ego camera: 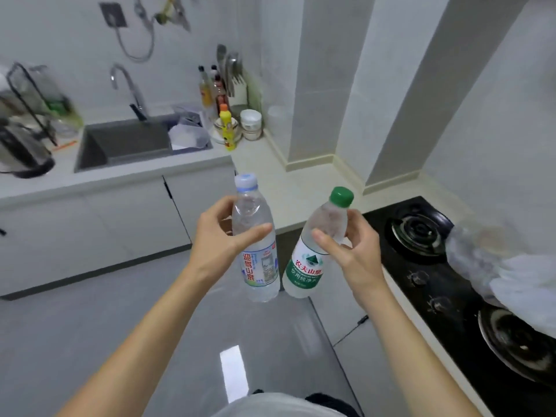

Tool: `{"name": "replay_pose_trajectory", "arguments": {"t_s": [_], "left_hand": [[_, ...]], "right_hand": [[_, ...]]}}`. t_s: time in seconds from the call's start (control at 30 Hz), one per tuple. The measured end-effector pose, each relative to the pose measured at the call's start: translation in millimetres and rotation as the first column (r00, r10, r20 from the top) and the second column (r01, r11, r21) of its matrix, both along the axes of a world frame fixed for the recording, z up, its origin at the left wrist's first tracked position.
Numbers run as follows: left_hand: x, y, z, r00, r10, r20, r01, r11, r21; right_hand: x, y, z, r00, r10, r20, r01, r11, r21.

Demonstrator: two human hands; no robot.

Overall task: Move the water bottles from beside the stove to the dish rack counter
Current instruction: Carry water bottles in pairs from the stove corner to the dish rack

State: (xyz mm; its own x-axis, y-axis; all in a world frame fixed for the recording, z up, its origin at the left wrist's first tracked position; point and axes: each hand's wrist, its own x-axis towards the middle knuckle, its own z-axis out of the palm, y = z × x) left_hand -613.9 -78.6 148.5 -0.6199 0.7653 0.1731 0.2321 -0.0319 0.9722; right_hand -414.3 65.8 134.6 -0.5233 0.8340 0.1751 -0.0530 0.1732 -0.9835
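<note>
My left hand grips a clear water bottle with a pale blue cap and a red-lettered label, held upright in the air over the floor. My right hand grips a second clear bottle with a green cap and a green label, tilted slightly to the right. The two bottles nearly touch at their bases. The black gas stove lies to the right of them. The dish rack stands on the counter at the far left, beyond the sink.
A kettle sits by the dish rack. Beside the sink are a yellow bottle, stacked bowls and sauce bottles. A plastic bag lies on the stove, above a pan. Grey floor lies below.
</note>
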Motion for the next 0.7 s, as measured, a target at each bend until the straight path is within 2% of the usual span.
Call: {"name": "replay_pose_trajectory", "arguments": {"t_s": [0.2,0.37,0.5,0.7], "left_hand": [[-124.2,-43.7,-1.1,0.963,0.253,0.09,-0.261,0.962,0.083],[-218.6,-70.4,-10.7,0.89,0.456,0.001,-0.455,0.889,0.055],[-297.5,-85.6,-10.8,0.785,0.619,-0.015,-0.618,0.785,0.051],[-385.8,-122.0,-3.5,0.582,0.812,0.04,-0.813,0.58,0.049]], "right_hand": [[-168.0,-11.2,3.6,0.967,0.254,-0.018,-0.253,0.967,0.015],[-310.3,-16.3,-6.7,0.876,0.482,-0.012,-0.481,0.875,0.045],[-430.1,-19.0,-10.8,0.778,0.627,-0.031,-0.625,0.779,0.048],[-587.9,-36.7,0.5,0.599,0.801,0.002,-0.799,0.598,0.059]]}}
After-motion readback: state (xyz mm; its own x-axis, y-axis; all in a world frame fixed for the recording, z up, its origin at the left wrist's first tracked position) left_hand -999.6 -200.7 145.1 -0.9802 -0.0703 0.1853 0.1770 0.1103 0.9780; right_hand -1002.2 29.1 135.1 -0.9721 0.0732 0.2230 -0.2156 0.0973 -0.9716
